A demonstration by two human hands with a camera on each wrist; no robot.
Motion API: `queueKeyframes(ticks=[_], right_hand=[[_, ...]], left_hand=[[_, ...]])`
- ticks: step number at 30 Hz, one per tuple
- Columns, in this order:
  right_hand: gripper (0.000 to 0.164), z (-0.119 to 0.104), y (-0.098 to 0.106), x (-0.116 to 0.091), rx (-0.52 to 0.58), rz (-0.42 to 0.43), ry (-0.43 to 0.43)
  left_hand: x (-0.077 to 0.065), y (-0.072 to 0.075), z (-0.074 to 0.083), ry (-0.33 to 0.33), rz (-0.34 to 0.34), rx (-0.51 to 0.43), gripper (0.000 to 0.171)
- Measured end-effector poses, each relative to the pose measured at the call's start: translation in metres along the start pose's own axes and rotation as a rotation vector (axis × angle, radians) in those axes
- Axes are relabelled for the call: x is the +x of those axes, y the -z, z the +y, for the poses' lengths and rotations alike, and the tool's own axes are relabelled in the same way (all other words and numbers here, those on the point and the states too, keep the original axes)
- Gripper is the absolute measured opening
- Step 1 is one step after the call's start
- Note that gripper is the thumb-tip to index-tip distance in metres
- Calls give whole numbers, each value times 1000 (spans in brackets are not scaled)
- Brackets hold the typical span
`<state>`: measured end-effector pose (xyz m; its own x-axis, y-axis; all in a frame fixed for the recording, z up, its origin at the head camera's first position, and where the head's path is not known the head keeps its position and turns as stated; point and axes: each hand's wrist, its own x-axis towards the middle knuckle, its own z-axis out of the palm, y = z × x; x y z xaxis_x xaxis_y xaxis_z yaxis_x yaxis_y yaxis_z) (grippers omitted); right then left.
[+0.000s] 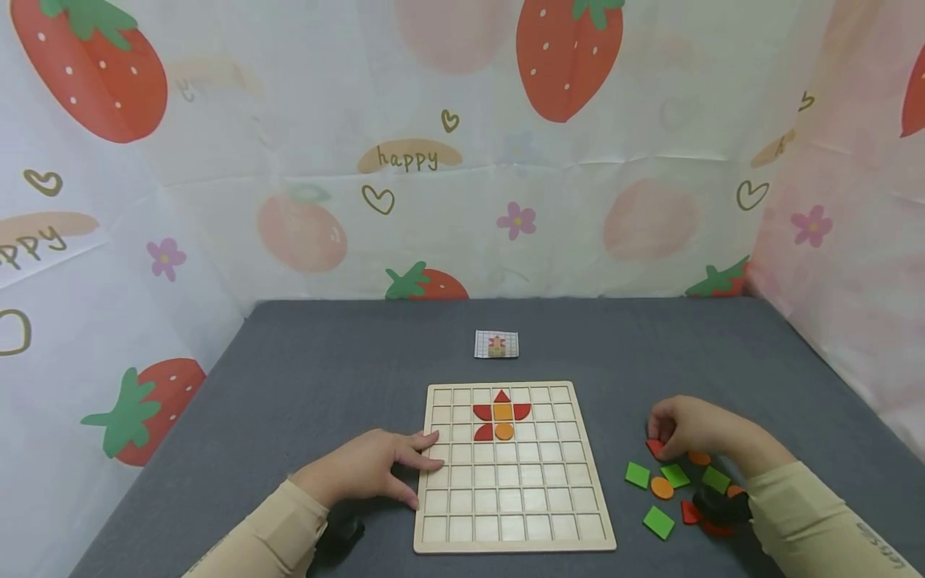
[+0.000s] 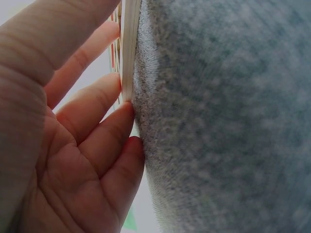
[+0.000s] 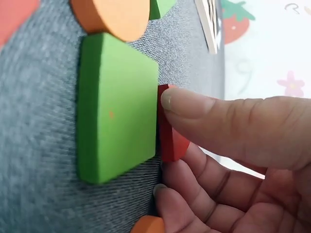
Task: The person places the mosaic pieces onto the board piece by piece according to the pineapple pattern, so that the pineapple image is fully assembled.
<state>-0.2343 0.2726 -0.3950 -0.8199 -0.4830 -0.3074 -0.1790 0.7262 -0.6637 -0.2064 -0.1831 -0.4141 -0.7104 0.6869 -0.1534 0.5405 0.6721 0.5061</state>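
Note:
A pale wooden grid board [image 1: 506,502] lies on the grey cloth. On its upper rows sit a red triangle [image 1: 502,396], an orange square [image 1: 502,412], an orange circle [image 1: 504,432] and several red curved-edge pieces [image 1: 482,433]. My left hand [image 1: 372,467] rests at the board's left edge, its fingers spread and touching the rim. Right of the board, my right hand [image 1: 699,433] pinches a red piece [image 3: 170,145] between thumb and fingers, close beside a green square [image 3: 121,111]. The fingers hide part of the red piece, so its full shape cannot be told.
Loose green squares [image 1: 658,523], orange circles [image 1: 662,488] and red pieces [image 1: 690,512] lie around and below my right hand. Behind the board is a small card [image 1: 496,344] printed with a coloured grid pattern. A strawberry-print curtain [image 1: 564,233] borders the table's back and sides.

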Motion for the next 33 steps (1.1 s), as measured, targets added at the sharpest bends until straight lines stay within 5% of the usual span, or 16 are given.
queueKeyframes(ticks=[19,33], right_hand=[[14,-2,-3,4,-6,51,-33],[21,-28,-2,19,-1,98,-58]], left_hand=[[1,-1,-1,10,-1,-5,63],[1,-1,-2,-2,7,2,63]])
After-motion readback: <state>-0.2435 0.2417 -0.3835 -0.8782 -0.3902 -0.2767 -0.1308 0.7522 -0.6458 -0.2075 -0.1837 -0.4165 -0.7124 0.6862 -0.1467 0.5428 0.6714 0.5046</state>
